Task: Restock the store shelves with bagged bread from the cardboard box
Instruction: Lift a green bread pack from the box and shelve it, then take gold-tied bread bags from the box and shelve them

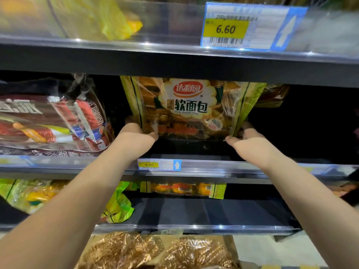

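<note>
On the mid shelf (252, 167), w/ both arms reaching in, a green-and-clear bread bag (186, 107) stands upright, label facing out, its top edge hidden behind the front of the shelf above. Left grip (136, 133) clamps the bag's lower left corner, thumb on the front, fingers tucked behind. Right grip (250, 136) does the same at the lower right corner. Can't tell if the bag's bottom touches the shelf floor; it's dark under there. Just left of the bag lie red-and-white bags (52, 121), stacked flat. A 9.80 tag (159, 165) sits on the shelf rail below the bag, btwn the two forearms; a 6.60 tag (246, 26) is on the rail above. One shelf down, a similar green bag (186, 189) lies flat toward the back. At bottom, a cardboard box (228, 242) holds gold-wrapped bags (126, 249).
</note>
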The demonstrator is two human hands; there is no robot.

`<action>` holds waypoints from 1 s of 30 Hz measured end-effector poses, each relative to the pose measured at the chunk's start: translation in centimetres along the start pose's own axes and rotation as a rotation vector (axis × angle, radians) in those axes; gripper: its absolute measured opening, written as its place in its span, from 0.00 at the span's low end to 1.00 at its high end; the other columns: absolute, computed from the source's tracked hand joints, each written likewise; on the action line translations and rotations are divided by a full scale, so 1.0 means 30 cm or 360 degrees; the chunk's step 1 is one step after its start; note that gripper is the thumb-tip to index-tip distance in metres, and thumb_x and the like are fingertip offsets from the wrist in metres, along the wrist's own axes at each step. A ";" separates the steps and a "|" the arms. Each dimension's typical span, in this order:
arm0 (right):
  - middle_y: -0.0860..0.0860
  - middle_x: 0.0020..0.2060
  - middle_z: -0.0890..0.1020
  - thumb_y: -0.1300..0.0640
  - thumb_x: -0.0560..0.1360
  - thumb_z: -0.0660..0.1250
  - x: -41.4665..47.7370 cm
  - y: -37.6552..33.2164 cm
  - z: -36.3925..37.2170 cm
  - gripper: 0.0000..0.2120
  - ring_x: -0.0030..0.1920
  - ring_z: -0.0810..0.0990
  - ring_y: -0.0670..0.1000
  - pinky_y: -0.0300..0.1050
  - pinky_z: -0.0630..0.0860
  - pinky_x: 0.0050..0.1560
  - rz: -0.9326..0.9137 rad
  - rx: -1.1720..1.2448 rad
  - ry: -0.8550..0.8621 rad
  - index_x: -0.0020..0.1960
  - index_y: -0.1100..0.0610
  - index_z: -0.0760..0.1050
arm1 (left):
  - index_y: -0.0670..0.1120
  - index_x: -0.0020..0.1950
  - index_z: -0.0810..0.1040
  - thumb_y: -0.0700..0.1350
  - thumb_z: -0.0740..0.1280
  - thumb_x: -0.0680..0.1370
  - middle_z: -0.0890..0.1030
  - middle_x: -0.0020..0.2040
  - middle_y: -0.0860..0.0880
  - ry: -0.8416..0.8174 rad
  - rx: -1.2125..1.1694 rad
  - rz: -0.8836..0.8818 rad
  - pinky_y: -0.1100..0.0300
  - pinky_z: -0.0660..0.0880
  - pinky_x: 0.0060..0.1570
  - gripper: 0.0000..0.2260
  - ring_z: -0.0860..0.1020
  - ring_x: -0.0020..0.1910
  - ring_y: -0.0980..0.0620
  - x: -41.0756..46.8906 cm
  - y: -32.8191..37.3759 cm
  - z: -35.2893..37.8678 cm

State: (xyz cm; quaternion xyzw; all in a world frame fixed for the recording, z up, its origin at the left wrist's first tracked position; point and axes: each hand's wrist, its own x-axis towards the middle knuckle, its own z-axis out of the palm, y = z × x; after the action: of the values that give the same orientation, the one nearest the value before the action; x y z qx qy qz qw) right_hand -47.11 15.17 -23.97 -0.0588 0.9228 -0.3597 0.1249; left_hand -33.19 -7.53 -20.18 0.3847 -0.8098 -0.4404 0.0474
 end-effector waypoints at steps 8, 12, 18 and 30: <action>0.56 0.71 0.74 0.50 0.79 0.67 -0.201 -0.008 -0.073 0.33 0.69 0.75 0.59 0.54 0.74 0.66 -0.0075 -0.0097 0.0149 0.79 0.56 0.57 | 0.38 0.83 0.50 0.53 0.68 0.81 0.62 0.79 0.37 -0.0105 0.0511 0.0158 0.49 0.69 0.67 0.40 0.67 0.75 0.36 -0.140 -0.021 -0.126; 0.53 0.77 0.69 0.50 0.81 0.67 -0.420 -0.029 -0.109 0.35 0.75 0.69 0.55 0.52 0.68 0.72 -0.0371 -0.0277 0.0090 0.82 0.54 0.54 | 0.44 0.83 0.53 0.52 0.68 0.80 0.62 0.80 0.40 -0.0069 0.0717 0.0381 0.46 0.69 0.68 0.37 0.67 0.76 0.37 -0.297 -0.046 -0.207; 0.49 0.76 0.69 0.45 0.79 0.68 -0.753 -0.069 -0.131 0.35 0.73 0.70 0.51 0.50 0.70 0.70 -0.0779 -0.0576 0.0010 0.81 0.49 0.57 | 0.46 0.82 0.58 0.55 0.69 0.79 0.64 0.79 0.41 -0.0081 0.0943 0.0560 0.43 0.65 0.74 0.36 0.63 0.78 0.38 -0.538 -0.111 -0.310; 0.45 0.74 0.68 0.41 0.79 0.66 -1.211 -0.024 -0.076 0.33 0.74 0.68 0.48 0.47 0.68 0.73 -0.1169 -0.0785 -0.0187 0.80 0.46 0.59 | 0.51 0.82 0.58 0.60 0.67 0.79 0.60 0.81 0.45 -0.0162 0.1267 0.0716 0.45 0.63 0.77 0.36 0.59 0.80 0.42 -0.987 -0.313 -0.348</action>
State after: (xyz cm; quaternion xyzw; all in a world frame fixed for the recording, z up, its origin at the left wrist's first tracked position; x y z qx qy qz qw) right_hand -12.76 23.32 -15.02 -0.4309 0.8903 -0.1453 0.0234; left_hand -2.67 2.12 -13.13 0.1654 -0.9807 -0.0922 -0.0495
